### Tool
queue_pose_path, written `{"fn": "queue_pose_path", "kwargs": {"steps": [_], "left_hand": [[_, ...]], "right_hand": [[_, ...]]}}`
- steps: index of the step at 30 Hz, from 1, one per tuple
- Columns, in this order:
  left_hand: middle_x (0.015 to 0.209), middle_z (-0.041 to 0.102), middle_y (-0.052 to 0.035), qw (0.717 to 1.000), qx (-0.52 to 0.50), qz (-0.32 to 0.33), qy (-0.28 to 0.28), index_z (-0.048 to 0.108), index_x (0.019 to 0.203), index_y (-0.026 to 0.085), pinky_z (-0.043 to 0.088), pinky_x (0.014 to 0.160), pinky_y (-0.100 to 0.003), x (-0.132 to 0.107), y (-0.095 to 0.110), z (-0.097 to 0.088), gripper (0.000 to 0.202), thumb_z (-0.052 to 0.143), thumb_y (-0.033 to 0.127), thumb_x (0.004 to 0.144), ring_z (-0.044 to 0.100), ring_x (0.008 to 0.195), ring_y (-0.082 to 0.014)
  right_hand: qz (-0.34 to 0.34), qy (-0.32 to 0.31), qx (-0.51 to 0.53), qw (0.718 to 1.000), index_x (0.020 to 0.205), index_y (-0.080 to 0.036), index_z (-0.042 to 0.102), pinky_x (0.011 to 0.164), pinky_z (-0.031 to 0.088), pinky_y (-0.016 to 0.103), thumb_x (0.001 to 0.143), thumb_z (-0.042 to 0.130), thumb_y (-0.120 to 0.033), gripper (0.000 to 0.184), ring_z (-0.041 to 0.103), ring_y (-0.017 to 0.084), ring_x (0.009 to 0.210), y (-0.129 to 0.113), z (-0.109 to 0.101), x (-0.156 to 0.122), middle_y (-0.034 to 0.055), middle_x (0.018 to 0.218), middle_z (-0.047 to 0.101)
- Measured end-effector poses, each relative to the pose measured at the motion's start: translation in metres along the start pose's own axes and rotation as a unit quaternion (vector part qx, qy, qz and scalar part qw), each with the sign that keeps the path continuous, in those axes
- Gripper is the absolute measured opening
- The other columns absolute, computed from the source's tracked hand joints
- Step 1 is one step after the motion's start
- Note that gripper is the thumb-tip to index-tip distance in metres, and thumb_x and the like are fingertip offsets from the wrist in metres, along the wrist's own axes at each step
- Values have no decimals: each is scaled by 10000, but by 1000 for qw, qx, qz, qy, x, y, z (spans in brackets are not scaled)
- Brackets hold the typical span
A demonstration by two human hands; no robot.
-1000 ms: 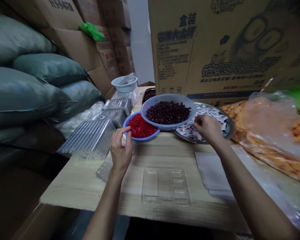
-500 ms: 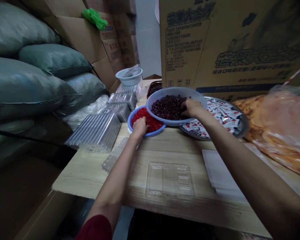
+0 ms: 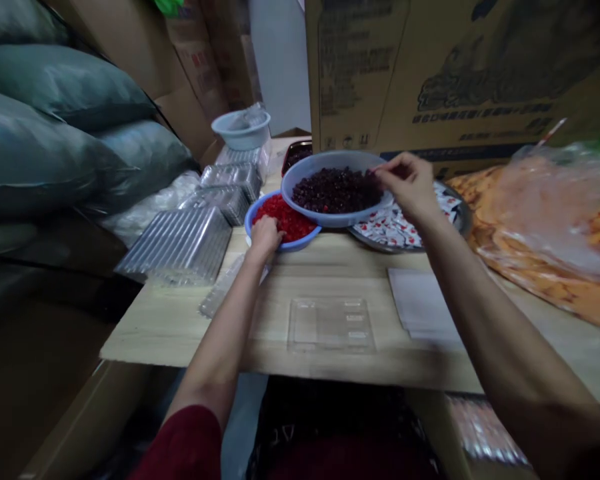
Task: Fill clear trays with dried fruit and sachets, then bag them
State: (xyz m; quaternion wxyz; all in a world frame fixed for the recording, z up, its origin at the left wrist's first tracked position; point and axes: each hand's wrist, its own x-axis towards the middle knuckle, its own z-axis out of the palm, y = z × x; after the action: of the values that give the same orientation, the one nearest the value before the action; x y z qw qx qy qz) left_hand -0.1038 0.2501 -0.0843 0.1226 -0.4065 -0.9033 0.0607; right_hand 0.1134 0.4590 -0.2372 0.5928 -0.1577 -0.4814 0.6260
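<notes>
My left hand [image 3: 267, 237] reaches into a blue bowl [image 3: 300, 244] of small bright red pieces [image 3: 293, 220]. Its fingers curl down among them, and what they grip is hidden. Overlapping that bowl is a larger pale blue bowl [image 3: 325, 219] of dark purple-brown pieces [image 3: 337, 190], which look like dried fruit. At its right rim my right hand [image 3: 411, 187] is raised, thumb and forefinger pinched together. Whatever is between those fingertips is too small to name. In front of the bowls a clear plastic tray [image 3: 330, 327] with compartments lies flat on the wooden table [image 3: 190, 337].
Stacks of clear plastic trays [image 3: 180, 243] and a clear lid or tray [image 3: 223, 287] lie to the left. A metal tray of small white packets [image 3: 395, 230], white sheets [image 3: 423, 303] and a bag of orange-brown food [image 3: 545, 227] are right. A large carton [image 3: 450, 80] stands behind.
My right hand has lifted out of the dark pieces to the bowl's right rim, fingertips pinched. The left hand stays in the red pieces. The view has shifted slightly.
</notes>
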Motion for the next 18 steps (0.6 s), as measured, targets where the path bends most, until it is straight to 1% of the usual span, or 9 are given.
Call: {"fn": "queue_pose_path", "kwargs": {"steps": [3, 6, 8, 10, 12, 14, 16, 17, 18], "left_hand": [[925, 685, -116, 999, 37, -20, -17, 680, 884, 104, 439, 1012, -432, 5, 4, 3, 142, 757, 151, 774, 602, 1037, -256], [838, 666, -76, 1000, 10, -21, -2, 648, 815, 122, 424, 1010, -393, 6, 4, 9, 94, 732, 158, 838, 587, 1004, -219], [823, 635, -43, 998, -31, -9, 47, 610, 798, 148, 410, 994, -349, 3, 3, 11, 130, 724, 134, 860, 568, 963, -186], [860, 607, -19, 989, -84, 13, 118, 585, 861, 155, 396, 980, -326, -4, 4, 10, 108, 674, 120, 910, 541, 912, -150], [909, 593, -9, 972, -140, 41, 182, 572, 943, 143, 393, 964, -317, -18, 9, 6, 44, 601, 149, 974, 519, 873, -121], [936, 601, -3, 954, -199, 75, 211, 568, 1014, 133, 423, 903, -299, -42, 20, 3, 82, 570, 215, 1005, 529, 842, -104], [918, 624, 7, 941, -250, 110, 201, 579, 1053, 147, 459, 798, -274, -76, 38, 7, 162, 618, 286, 980, 561, 797, -100], [897, 636, 15, 940, -262, 126, 180, 589, 1061, 164, 469, 761, -265, -95, 47, 12, 195, 657, 310, 953, 578, 781, -104], [877, 648, 20, 941, -268, 146, 146, 616, 1018, 180, 473, 737, -262, -115, 57, 19, 186, 685, 327, 928, 587, 765, -110]], "right_hand": [[26, -25, 39, 999, 915, -185, 623, 687, 492, 271, 857, 730, -341, 197, 624, 138, 738, -24, -18, -64, 16, 859, 667], [71, -88, -2, 994, 877, -173, 645, 619, 428, 252, 860, 716, -340, 182, 576, 131, 677, -31, -24, -146, 5, 771, 645], [117, -141, -63, 981, 845, -167, 656, 604, 397, 255, 885, 671, -319, 158, 560, 135, 665, -21, -17, -197, 6, 735, 638], [120, -159, -117, 973, 838, -168, 666, 663, 427, 280, 884, 653, -275, 117, 574, 159, 722, -4, -7, -234, 25, 773, 652], [90, -164, -152, 970, 854, -169, 682, 763, 461, 326, 891, 631, -234, 91, 590, 198, 831, 10, 4, -254, 59, 850, 668], [57, -169, -170, 969, 881, -169, 710, 851, 471, 372, 914, 607, -225, 122, 588, 234, 931, 19, 9, -261, 92, 928, 674], [40, -162, -174, 970, 924, -169, 735, 890, 473, 398, 943, 585, -242, 167, 583, 248, 977, 21, 7, -262, 106, 977, 676], [37, -147, -172, 973, 945, -169, 740, 894, 477, 401, 955, 576, -251, 183, 586, 247, 983, 20, 4, -262, 107, 990, 676], [40, -127, -168, 977, 964, -169, 740, 889, 481, 398, 966, 568, -257, 194, 591, 242, 980, 19, -1, -263, 105, 994, 677]]}}
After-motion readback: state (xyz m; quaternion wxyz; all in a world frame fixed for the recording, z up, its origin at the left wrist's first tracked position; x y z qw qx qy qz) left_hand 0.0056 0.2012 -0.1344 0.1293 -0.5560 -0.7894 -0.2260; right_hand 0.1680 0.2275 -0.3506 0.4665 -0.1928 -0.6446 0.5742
